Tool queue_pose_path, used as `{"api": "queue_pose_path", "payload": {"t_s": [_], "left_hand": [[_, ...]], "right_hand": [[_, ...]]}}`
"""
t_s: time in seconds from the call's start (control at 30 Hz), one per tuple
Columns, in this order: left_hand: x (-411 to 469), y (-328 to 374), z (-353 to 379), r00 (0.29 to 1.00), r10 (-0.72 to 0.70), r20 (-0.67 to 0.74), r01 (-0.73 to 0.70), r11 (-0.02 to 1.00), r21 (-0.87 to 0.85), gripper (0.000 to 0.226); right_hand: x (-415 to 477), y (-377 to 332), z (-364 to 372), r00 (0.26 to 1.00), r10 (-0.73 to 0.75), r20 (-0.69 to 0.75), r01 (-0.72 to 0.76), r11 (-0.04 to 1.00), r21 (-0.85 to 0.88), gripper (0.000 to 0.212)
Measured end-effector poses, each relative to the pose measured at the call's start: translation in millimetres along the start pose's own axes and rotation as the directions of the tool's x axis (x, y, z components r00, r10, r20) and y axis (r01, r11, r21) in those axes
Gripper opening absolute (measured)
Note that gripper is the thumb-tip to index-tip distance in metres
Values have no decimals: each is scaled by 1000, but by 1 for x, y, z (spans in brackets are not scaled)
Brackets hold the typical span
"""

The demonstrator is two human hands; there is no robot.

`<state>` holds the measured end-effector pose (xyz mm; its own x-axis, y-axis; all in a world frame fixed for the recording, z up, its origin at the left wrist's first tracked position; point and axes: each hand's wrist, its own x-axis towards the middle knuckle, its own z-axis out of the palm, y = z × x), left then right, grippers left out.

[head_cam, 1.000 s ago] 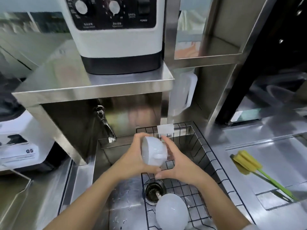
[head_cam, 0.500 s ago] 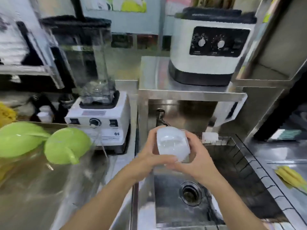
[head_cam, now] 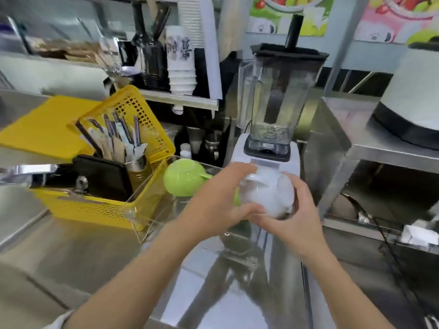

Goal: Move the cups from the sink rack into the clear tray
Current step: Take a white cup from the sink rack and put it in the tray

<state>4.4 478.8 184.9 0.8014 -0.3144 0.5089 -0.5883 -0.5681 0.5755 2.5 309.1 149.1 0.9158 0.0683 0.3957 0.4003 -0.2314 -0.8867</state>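
Note:
A white cup (head_cam: pixel 267 194) with a handle is held sideways between both hands. My left hand (head_cam: pixel 215 203) grips its left side and underside. My right hand (head_cam: pixel 297 214) wraps its right side. The cup hangs above the right part of the clear tray (head_cam: pixel 139 213), which stands on the steel counter. An upturned green cup (head_cam: pixel 183 178) lies inside the tray at its back, and a sliver of a second green cup (head_cam: pixel 236 199) shows behind the white one. The black wire sink rack (head_cam: pixel 392 236) is only partly visible at the right edge.
A yellow basket (head_cam: pixel 147 129) with utensils and a black case touches the tray's left side. A blender (head_cam: pixel 273 110) stands right behind my hands. A white appliance (head_cam: pixel 411 100) sits on a steel shelf at the right. Paper cup stacks stand on a back shelf.
Both hands carried the white cup from over the sink rack leftward to above the clear tray. The view swung left, so the sink has left the frame and the yellow basket appeared.

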Motion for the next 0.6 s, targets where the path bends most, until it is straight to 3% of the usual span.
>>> {"api": "queue_pose_path", "payload": {"t_s": [0.13, 0.3, 0.6], "left_hand": [[-13, -31, -42, 987, -152, 53, 148, 987, 68, 61], [-27, -69, -75, 916, -375, 145, 382, 924, -24, 47], [-47, -125, -90, 858, -450, 250, 495, 854, -163, 42]], "right_hand": [[9, -7, 46, 997, 24, 70, -14, 990, -137, 77], [12, -6, 93, 989, 72, 132, -38, 970, -240, 75], [8, 0, 140, 988, 80, 130, -15, 900, -436, 80]]}}
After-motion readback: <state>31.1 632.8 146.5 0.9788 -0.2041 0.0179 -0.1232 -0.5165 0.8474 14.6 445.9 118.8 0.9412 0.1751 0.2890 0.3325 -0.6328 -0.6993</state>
